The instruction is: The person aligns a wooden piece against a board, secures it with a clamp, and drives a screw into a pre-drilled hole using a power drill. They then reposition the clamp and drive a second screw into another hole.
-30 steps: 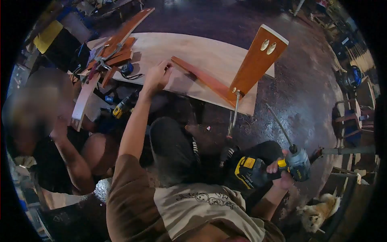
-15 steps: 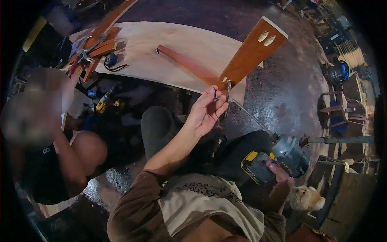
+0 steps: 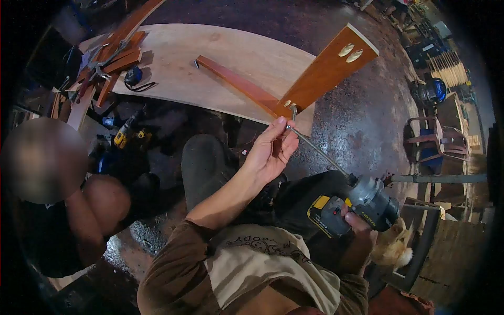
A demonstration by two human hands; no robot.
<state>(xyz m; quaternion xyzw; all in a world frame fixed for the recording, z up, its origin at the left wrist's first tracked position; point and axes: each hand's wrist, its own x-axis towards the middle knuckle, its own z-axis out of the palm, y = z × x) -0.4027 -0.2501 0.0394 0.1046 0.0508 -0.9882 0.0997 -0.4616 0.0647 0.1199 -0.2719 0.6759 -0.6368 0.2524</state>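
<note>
Drill [image 3: 362, 205], yellow, black and grey, sat low at the right of the frame, above the wearer's dark trouser leg, with the right hand [image 3: 358, 227] wrapped shut around its grip. Its long bit [image 3: 320, 153] ran up and to the left, ending just under the bottom edge of a red-brown board [image 3: 328, 71]. The left hand [image 3: 270, 152] was raised there, thumb and forefinger pinched together on the bit's tip, the other fingers loosely curled. Whether a screw sat in the pinch could not be told.

The board stood tilted up to the right, two oval holes near its top end and two small pale dots near its lower end. Its lower end met a long rail [image 3: 239, 86] lying flat on a pale sheet [image 3: 210, 58], close to the sheet's near edge. Beyond that edge, dark speckled floor [image 3: 367, 121] lay open to the right of the board.

Offcuts [image 3: 113, 58] crowded the sheet's far left corner. A second drill [image 3: 123, 136] lay on the floor below them. Another person [image 3: 100, 205] crouched at left, well apart from the hands. A chair [image 3: 436, 142] stood at right, and a pale dog [image 3: 391, 252] lay just beside the wearer's right arm.
</note>
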